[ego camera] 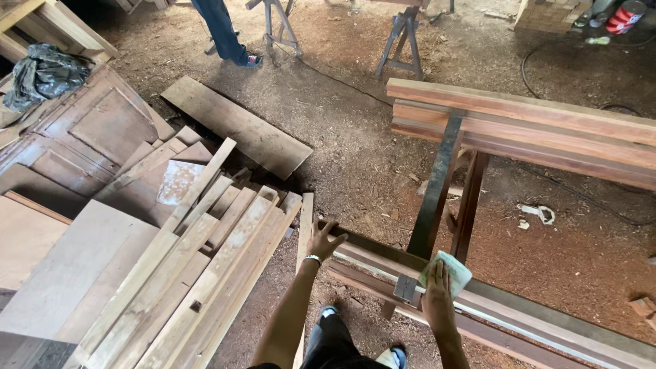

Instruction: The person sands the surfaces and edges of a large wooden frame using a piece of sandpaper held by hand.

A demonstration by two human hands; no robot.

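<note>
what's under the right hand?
The right hand presses flat on a pale green sheet of sandpaper, which lies on a long wooden beam beside a metal clamp. The wood directly beneath the sheet is covered.

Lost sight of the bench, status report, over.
Left hand open on long timber. Right hand presses pale green pad there. Metal clamp beside it.
</note>
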